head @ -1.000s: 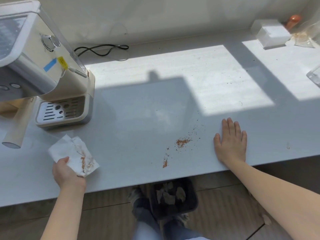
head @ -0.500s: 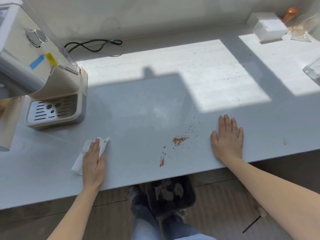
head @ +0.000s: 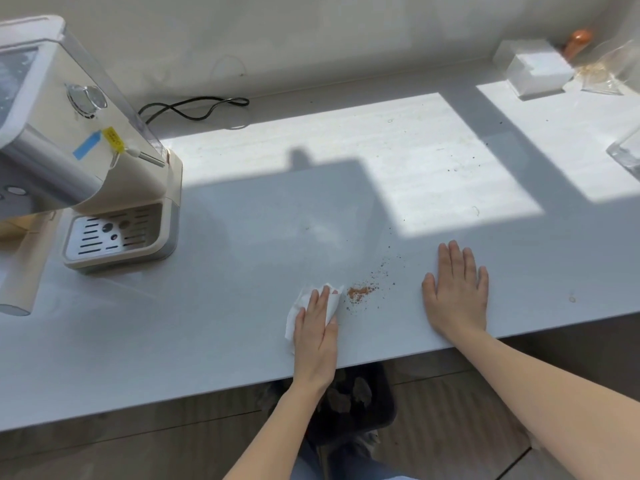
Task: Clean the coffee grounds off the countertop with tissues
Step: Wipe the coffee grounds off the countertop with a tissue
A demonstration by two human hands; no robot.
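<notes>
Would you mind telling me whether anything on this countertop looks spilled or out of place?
Yes: brown coffee grounds lie scattered on the countertop near its front edge, between the tissue under the left hand and the flat right hand.

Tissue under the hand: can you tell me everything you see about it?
The tissue is white, thin, crumpled paper, lying on the grey countertop near its front edge. The left hand presses it down with straight fingers, covering its middle. Its right edge sits just left of the brown coffee grounds.
</notes>
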